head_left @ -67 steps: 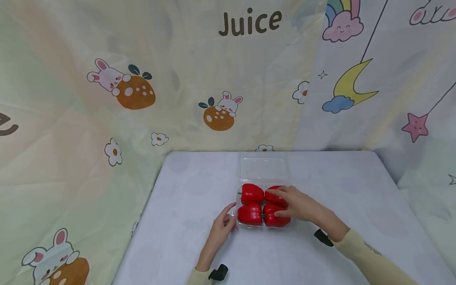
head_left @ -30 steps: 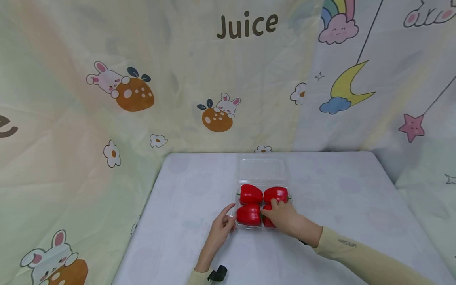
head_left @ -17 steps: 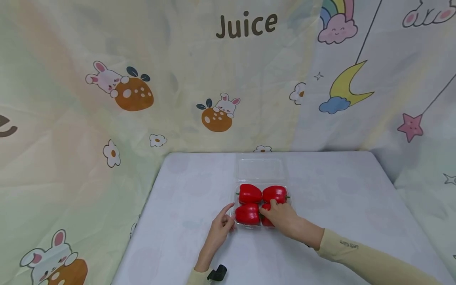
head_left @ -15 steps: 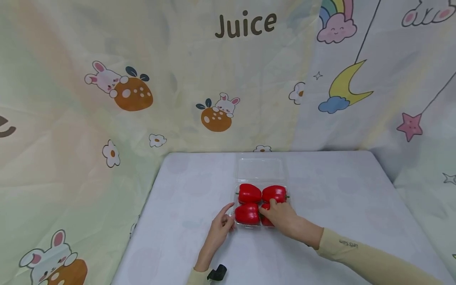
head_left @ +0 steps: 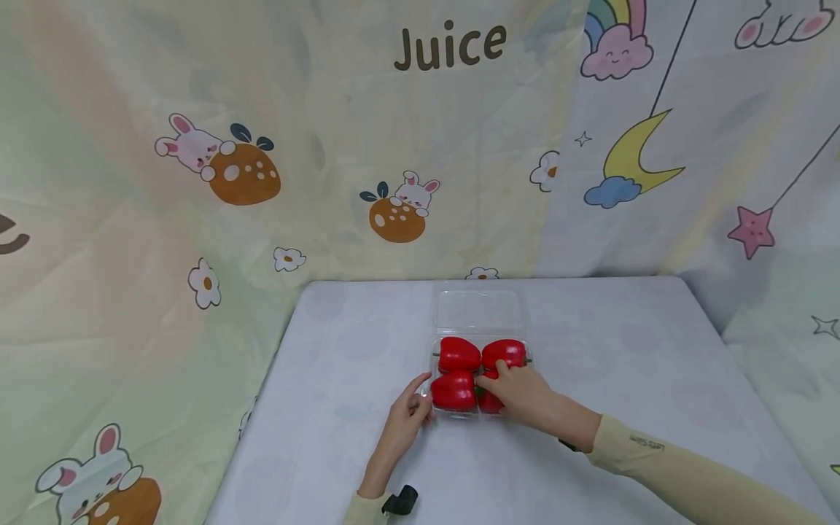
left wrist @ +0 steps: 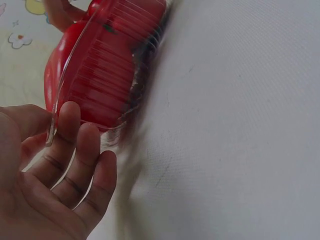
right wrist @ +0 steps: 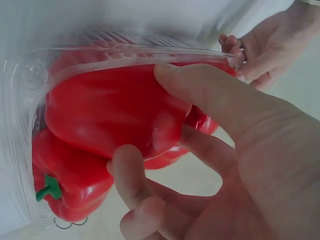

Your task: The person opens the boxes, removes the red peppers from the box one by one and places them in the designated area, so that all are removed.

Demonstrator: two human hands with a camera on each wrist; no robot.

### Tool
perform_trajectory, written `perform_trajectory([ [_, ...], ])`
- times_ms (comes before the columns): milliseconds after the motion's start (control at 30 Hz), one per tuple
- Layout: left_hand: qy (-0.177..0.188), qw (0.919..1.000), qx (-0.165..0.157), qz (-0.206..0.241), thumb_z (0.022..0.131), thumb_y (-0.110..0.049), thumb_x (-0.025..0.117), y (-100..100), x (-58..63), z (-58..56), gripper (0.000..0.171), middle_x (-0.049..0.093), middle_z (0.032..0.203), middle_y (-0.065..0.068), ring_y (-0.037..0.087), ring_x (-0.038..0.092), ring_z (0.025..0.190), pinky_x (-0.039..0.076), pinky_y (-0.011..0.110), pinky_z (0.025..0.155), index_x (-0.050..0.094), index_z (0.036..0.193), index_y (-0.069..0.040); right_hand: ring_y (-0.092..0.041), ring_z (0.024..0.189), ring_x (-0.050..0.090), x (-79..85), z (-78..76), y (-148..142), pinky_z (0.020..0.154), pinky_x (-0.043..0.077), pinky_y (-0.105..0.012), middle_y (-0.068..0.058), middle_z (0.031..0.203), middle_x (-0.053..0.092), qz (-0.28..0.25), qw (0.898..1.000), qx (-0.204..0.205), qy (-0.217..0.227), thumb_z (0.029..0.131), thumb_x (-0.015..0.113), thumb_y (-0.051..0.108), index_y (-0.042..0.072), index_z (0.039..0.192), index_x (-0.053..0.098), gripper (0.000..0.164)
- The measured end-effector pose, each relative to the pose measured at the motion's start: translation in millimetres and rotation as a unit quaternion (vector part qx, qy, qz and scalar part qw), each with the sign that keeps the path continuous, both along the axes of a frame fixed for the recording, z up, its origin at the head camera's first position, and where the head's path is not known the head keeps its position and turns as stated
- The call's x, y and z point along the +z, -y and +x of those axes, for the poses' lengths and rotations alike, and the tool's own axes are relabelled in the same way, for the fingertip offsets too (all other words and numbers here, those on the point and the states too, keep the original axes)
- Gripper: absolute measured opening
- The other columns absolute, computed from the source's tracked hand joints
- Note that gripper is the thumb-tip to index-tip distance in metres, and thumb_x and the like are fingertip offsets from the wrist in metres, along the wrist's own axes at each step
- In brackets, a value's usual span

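I had the right hand on the near-right pepper, thumb pressed to one side and fingers bent against the other, so they gripped it. That pepper sat inside the clear container, its outer end partly hidden from the head camera by my hand. My left hand held the container's left rim, the fingers folded round its edge. The near-left pepper, far-left pepper and far-right pepper filled the other places. On the table, the lid lay folded back on the far side, toward the printed backdrop.
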State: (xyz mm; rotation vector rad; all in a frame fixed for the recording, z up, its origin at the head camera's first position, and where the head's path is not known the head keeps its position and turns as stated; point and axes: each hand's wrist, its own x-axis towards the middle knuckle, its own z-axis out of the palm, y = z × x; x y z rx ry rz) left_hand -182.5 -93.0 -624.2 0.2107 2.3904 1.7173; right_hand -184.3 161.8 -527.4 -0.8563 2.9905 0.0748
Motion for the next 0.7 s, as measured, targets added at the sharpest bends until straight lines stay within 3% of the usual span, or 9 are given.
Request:
perform_trajectory([
  [400, 0.002, 1.0, -0.001, 0.001, 0.103, -0.026, 0.057, -1, 2.1, -0.2, 0.046, 0.069, 0.083, 0.011, 0.013, 0.062, 0.072, 0.055, 0.023, 0.068, 0.048, 0.149, -0.026, -0.021, 0.071, 0.063, 4.1, -4.9, -1, 0.067, 0.061, -0.038, -0.013, 0.105, 0.065, -0.009, 0.999, 0.015, 0.044, 0.061, 0.096, 0.025, 0.021, 0.114, 0.065, 0.062],
  [700, -0.005, 1.0, -0.003, 0.001, 0.103, -0.026, 0.058, 0, 1.6, -2.2, 0.047, 0.068, 0.081, 0.011, 0.017, 0.062, 0.072, 0.056, 0.026, 0.066, 0.048, 0.149, -0.022, -0.025, 0.081, 0.066, 5.5, -14.5, 5, 0.072, 0.062, -0.04, -0.013, 0.112, 0.068, 0.017, 0.997, 0.038, 0.072, 0.063, 0.095, 0.026, 0.021, 0.111, 0.068, 0.055],
])
